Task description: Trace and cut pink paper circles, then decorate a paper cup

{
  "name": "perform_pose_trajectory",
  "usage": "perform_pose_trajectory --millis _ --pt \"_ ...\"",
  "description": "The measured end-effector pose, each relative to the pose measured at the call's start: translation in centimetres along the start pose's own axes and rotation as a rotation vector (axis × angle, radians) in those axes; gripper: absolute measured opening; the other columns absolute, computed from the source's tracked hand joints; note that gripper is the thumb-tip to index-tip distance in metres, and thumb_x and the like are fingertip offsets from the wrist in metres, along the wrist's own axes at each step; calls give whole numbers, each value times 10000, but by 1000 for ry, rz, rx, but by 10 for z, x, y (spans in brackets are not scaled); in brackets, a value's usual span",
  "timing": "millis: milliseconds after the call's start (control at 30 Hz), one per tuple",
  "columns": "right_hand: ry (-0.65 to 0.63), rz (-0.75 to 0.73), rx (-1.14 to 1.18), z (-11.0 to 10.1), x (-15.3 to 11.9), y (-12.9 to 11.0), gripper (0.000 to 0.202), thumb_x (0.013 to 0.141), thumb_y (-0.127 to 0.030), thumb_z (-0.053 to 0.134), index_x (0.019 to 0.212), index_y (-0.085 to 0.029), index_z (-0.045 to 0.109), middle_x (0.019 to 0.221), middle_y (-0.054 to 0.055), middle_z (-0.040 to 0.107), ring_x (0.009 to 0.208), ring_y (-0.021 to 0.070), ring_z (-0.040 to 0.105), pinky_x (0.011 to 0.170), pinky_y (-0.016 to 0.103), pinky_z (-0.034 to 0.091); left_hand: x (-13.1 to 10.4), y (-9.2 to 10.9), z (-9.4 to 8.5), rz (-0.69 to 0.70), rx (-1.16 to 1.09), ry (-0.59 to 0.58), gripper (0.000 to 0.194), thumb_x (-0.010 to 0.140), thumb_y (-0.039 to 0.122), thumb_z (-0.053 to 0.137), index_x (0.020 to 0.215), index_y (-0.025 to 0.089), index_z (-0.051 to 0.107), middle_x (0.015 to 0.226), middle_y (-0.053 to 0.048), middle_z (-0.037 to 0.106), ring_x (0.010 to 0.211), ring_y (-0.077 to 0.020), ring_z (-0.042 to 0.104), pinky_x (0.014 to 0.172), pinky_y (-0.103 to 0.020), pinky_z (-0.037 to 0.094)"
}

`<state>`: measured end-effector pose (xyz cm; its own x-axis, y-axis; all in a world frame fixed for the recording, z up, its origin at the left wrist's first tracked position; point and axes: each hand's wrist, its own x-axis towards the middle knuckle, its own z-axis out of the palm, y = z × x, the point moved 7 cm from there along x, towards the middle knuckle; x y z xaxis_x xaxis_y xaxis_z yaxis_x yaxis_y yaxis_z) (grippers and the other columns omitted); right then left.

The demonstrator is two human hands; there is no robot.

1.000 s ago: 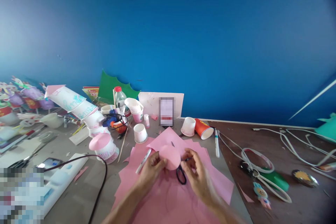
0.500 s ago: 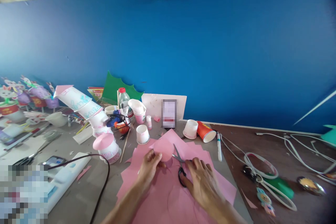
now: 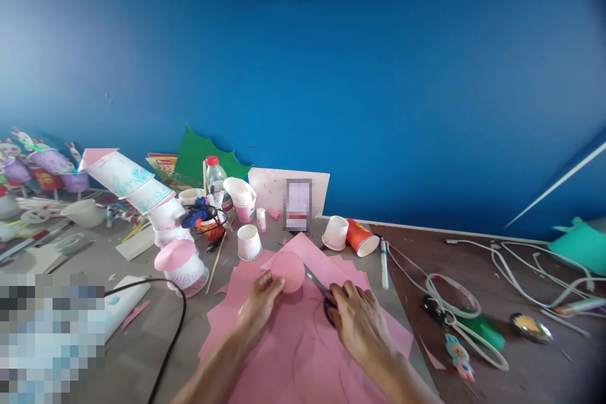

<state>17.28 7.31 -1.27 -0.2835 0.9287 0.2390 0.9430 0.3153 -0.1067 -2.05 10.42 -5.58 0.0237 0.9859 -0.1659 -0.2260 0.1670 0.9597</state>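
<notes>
Between thumb and fingers, my left hand (image 3: 262, 300) pinches a round pink paper disc (image 3: 288, 273) by its lower left edge. My right hand (image 3: 357, 319) is wrapped round the black handles of a pair of scissors (image 3: 318, 282). Their blades look closed together, and the tip points up and left, beside the disc's right edge. Under both hands lies a spread of pink paper sheets (image 3: 284, 360) with jagged outer edges. Faint curved lines show on the top sheet. Part of the scissor handles is hidden by my right fingers.
Behind the sheets stand a white paper cup (image 3: 249, 242), another paper cup (image 3: 335, 233) and a red cup (image 3: 362, 238) on its side. A leaning stack of cups (image 3: 142, 189) rises at left. A black cable (image 3: 182, 322) crosses the left side; keys and white cords (image 3: 454, 297) lie right.
The scissor blades, spread apart before, have come together beside the disc. The disc now looks rounder and turned more toward me. The whole view has shifted slightly.
</notes>
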Motion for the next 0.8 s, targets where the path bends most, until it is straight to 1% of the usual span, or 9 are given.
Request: perform_pose_trajectory --millis 200,300,367,433,533,600,667,733,800 --pt "-17 38 51 3 1 8 214 831 -90 539 963 -215 652 860 76 701 691 227 663 666 328 391 4 -6 1 -8 -108 -39 344 704 465 766 813 151 679 805 -56 713 821 -220 653 731 -302 501" --pt "-29 124 201 6 5 18 205 816 -138 560 985 -212 650 872 92 717 693 250 663 640 335 398 2 -2 3 -5 -156 -30 322 689 433 787 794 147 684 778 -46 705 816 -212 648 744 -306 507" --pt "-29 227 421 6 9 29 196 793 -205 585 981 -216 643 849 79 709 712 255 654 645 339 411 -1 3 6 -20 -208 -14 325 650 414 816 787 149 687 760 -40 700 814 -210 650 771 -319 516" --pt "-55 333 760 5 12 37 217 777 -314 614 969 -215 633 766 44 669 687 233 622 639 331 423 -4 7 8 -54 -261 15 354 600 408 848 783 149 689 756 -40 695 812 -209 651 814 -341 525" --pt "-186 407 1356 2 13 31 459 738 -522 685 1073 -214 624 759 15 625 678 192 566 614 299 418 -7 12 9 -81 -312 63 373 548 410 875 729 149 681 735 -36 677 790 -191 637 864 -358 527" --pt "-238 381 1551 -6 11 21 600 631 -589 785 1083 -221 643 788 14 613 692 179 535 621 288 408 -7 13 7 -76 -329 90 363 550 401 873 720 151 672 731 -27 665 794 -182 627 884 -363 523" --pt "-345 329 1604 -9 8 7 586 597 -593 820 1018 -214 672 775 15 603 671 165 507 598 274 382 -6 13 6 -69 -341 112 339 558 380 867 663 160 631 645 13 611 725 -153 603 886 -366 521" --pt "-482 306 1565 -6 3 -6 516 659 -566 785 1007 -202 672 772 26 624 649 158 501 549 258 347 -6 12 4 -67 -355 131 367 546 358 867 585 172 553 547 62 520 619 -112 555 867 -361 525" --pt "-548 314 1467 1 -1 -11 453 728 -505 723 1047 -192 652 726 19 636 591 142 477 511 244 309 -5 12 4 -77 -375 139 386 532 348 867 590 173 527 542 73 520 585 -99 552 830 -346 528"
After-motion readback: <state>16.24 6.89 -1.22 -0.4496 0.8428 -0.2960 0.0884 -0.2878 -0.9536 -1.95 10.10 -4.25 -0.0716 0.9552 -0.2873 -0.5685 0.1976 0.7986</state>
